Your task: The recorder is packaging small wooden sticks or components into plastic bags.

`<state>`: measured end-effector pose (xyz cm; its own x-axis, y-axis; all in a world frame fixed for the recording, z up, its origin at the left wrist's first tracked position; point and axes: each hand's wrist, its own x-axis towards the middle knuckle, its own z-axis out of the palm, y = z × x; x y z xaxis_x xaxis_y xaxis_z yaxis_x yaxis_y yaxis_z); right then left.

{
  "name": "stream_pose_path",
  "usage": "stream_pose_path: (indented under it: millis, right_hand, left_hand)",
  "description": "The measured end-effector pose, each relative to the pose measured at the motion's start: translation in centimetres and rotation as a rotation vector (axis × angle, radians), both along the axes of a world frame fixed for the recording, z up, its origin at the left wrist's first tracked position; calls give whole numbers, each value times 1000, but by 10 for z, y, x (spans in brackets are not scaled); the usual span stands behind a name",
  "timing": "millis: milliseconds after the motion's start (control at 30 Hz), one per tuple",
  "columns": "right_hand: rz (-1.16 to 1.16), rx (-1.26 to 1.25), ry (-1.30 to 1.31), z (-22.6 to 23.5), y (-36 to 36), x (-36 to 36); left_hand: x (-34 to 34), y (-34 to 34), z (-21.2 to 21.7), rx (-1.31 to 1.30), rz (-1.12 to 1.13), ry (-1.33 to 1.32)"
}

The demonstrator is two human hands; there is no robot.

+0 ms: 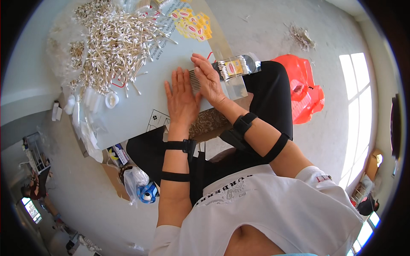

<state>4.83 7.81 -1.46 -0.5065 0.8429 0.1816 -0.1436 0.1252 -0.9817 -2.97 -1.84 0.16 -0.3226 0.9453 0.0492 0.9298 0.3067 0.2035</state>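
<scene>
My left hand (183, 100) lies palm down on the grey sheet-topped table (136, 115), its fingers stretched out. Right beside it, my right hand (208, 81) stands tilted on its edge, fingers extended and holding nothing that I can see. Between the two hands shows a row of cotton swabs (194, 80) lying side by side; both hands are against it, and part of it is hidden under them. Just right of my right hand, a clear pack of cotton swabs (232, 67) with a yellow label lies at the table's right side.
A large heap of loose cotton swabs (119, 47) covers the far left of the table, with yellow labels (192, 24) at the far edge. A white tape roll (112, 100) sits near the heap. A red plastic bag (303, 89) lies on the floor to the right.
</scene>
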Motion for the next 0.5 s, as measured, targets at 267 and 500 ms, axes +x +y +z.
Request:
stream_pose_path:
  millis: [267,500]
  right_hand:
    - [360,585,-476,27,30,36]
    - [255,668,-422,22,26,40]
  left_hand:
    - [-1,-2,3,31,9,-60]
    - [3,-2,5,76,16,-93]
